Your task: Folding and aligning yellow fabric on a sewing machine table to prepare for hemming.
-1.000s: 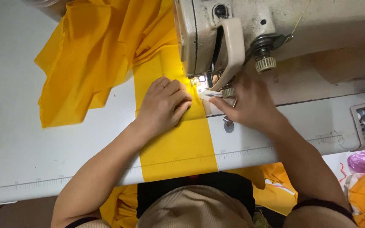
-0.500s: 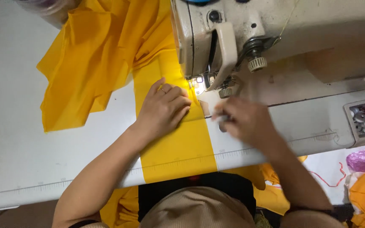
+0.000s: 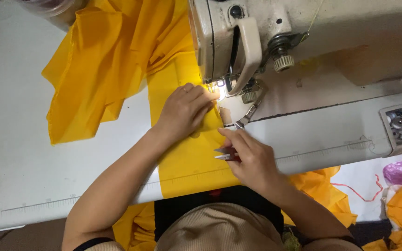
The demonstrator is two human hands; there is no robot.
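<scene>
While pinned, cloth (image 3: 189,162) under left fingers (image 3: 196,95)

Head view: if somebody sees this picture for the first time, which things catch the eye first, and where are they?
The bright yellow fabric stands out first, piled at upper left and running as a strip down the white table. Next comes the worn white sewing machine at upper right, its small lamp glowing by the needle. The left hand presses the fabric flat there, and the right hand holds small thread snips just below.
</scene>
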